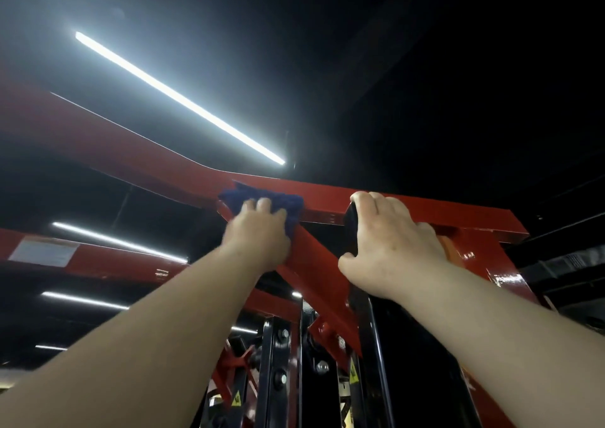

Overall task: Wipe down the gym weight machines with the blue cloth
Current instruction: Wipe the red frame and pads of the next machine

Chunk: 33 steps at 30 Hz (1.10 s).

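- Dark ceiling is filling the upper background, with a long straight strip light (178, 97) glowing white and shorter strips showing at the lower left.
- Nearest the camera, two bare forearms are reaching upward from the lower corners, well apart from each other.
- Black steel uprights (273, 372) with round bolt heads are standing between the forearms, low in the frame; small yellow triangular warning stickers (236, 399) are showing beside them.
- The left hand (258, 236) is pressing the blue cloth (262, 203) against the glossy red frame (409, 210); its fingers are curling over the bunched, fuzzy fabric.
- The cloth is sitting at the joint where a diagonal red brace (314, 264) is meeting the horizontal top beam.
- The right hand (391, 241) is resting on a round black part (352, 228) just under the same beam, fingers spread and bending over its curved edge.
- An orange patch (449, 247) is showing just right of that hand; what it is cannot be told.
- Farther left, flat red painted beams are angling away, one carrying a pale rectangular label (44, 251) whose text is unreadable.
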Motion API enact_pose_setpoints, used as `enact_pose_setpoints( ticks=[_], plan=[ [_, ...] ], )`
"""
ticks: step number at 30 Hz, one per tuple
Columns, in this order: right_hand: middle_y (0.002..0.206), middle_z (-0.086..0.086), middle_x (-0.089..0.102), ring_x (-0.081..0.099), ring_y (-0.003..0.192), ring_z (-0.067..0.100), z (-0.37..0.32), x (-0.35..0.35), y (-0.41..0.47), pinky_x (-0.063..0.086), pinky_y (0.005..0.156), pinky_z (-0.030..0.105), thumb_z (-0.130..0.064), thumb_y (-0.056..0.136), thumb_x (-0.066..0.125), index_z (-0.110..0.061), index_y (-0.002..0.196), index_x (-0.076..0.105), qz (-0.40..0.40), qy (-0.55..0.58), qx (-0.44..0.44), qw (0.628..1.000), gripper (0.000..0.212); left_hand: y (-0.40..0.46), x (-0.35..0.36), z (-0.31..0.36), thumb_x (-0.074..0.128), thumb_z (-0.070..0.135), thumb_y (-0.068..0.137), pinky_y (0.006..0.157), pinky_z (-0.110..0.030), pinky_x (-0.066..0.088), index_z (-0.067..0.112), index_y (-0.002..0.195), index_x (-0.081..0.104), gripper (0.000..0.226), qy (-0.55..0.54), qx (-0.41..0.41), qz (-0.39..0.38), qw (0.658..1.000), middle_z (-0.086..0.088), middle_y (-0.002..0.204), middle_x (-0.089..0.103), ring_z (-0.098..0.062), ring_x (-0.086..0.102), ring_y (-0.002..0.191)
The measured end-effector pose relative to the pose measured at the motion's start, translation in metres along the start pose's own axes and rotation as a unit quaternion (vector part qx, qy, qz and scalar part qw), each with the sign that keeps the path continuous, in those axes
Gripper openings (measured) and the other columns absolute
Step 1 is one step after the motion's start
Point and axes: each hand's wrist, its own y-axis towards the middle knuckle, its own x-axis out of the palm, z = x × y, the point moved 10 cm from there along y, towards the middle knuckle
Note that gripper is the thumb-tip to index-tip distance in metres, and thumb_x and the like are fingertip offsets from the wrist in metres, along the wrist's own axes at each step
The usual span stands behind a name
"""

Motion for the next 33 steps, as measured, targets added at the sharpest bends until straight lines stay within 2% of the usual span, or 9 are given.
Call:
enact_pose_setpoints(
  ticks=[4,8,10,15,21,23,28,30,33],
  plan=[
    [0.155,-0.005,0.02,0.022,0.144,0.019,0.001,-0.003,-0.002,0.033,0.109,0.047,-0.044,0.086,0.06,-0.025,0.148,0.011,0.01,0.0,-0.004,1.0,0.081,-0.017,0.007,0.01,0.041,0.038,0.098,0.113,-0.043,0.034,0.036,0.149,0.032,0.052,0.008,0.119,0.0,0.993,0.005,0.159,0.02,-0.02,0.017,0.147],
    [0.157,-0.006,0.016,0.018,0.145,0.018,0.0,-0.001,-0.003,0.031,0.112,0.047,-0.044,0.086,0.06,-0.026,0.149,0.009,0.005,0.007,-0.003,1.0,0.083,0.024,-0.012,-0.077,0.046,0.026,0.097,0.103,-0.043,0.04,0.041,0.145,0.035,0.052,0.039,-0.096,-0.025,0.994,0.005,0.153,0.027,-0.024,0.027,0.14],
    [0.157,-0.005,0.015,0.017,0.146,0.019,-0.001,-0.002,-0.004,0.031,0.112,0.047,-0.044,0.086,0.06,-0.025,0.149,0.008,0.005,0.002,-0.003,1.0,0.084,0.033,-0.012,-0.072,0.048,0.021,0.094,0.102,-0.044,0.04,0.037,0.148,0.03,0.059,0.05,-0.115,-0.039,0.991,0.001,0.152,0.025,-0.027,0.023,0.14],
    [0.158,-0.004,0.014,0.017,0.146,0.019,-0.002,-0.003,-0.004,0.031,0.111,0.046,-0.043,0.087,0.06,-0.025,0.149,0.008,0.002,0.001,-0.004,1.0,0.084,0.037,0.011,0.002,0.045,0.026,0.093,0.118,-0.037,0.022,0.034,0.144,0.043,0.052,-0.052,0.112,-0.018,0.992,0.008,0.156,0.029,-0.018,0.023,0.144],
    [0.158,-0.004,0.012,0.015,0.147,0.02,-0.002,0.001,-0.002,0.028,0.113,0.047,-0.044,0.087,0.06,-0.025,0.15,0.005,0.0,-0.002,-0.009,1.0,0.085,0.042,-0.014,-0.072,0.034,0.03,0.097,0.108,-0.039,0.03,0.022,0.146,0.034,0.05,0.081,-0.174,0.02,0.981,-0.005,0.146,0.038,-0.031,0.035,0.133],
    [0.157,-0.003,0.013,0.015,0.146,0.021,-0.002,0.002,-0.001,0.028,0.113,0.047,-0.045,0.087,0.06,-0.025,0.15,0.005,0.0,-0.01,-0.009,1.0,0.085,0.047,-0.012,-0.056,0.035,0.029,0.096,0.106,-0.042,0.034,0.025,0.146,0.035,0.05,0.075,-0.167,-0.003,0.983,-0.006,0.147,0.036,-0.032,0.033,0.134],
    [0.157,-0.003,0.015,0.018,0.145,0.021,0.0,0.002,0.0,0.031,0.11,0.047,-0.045,0.086,0.061,-0.025,0.15,0.007,0.0,-0.008,-0.005,1.0,0.086,0.061,0.006,0.026,0.042,0.028,0.095,0.114,-0.044,0.029,0.037,0.148,0.034,0.054,-0.02,0.026,-0.028,0.999,0.005,0.157,0.025,-0.024,0.02,0.145],
    [0.156,-0.002,0.015,0.018,0.144,0.021,-0.001,0.002,0.0,0.031,0.109,0.047,-0.043,0.086,0.06,-0.025,0.15,0.007,-0.006,-0.01,-0.011,1.0,0.085,0.069,0.002,0.006,0.039,0.032,0.095,0.115,-0.043,0.026,0.034,0.146,0.038,0.051,0.021,-0.014,-0.006,1.0,0.001,0.155,0.031,-0.027,0.028,0.142],
    [0.156,-0.002,0.015,0.018,0.144,0.022,0.0,0.003,0.002,0.03,0.11,0.049,-0.042,0.086,0.06,-0.023,0.15,0.007,-0.013,-0.017,-0.013,1.0,0.085,0.058,-0.011,-0.056,0.039,0.033,0.094,0.112,-0.043,0.027,0.025,0.144,0.041,0.051,0.086,-0.181,-0.01,0.98,-0.005,0.148,0.038,-0.034,0.035,0.136]
  ],
)
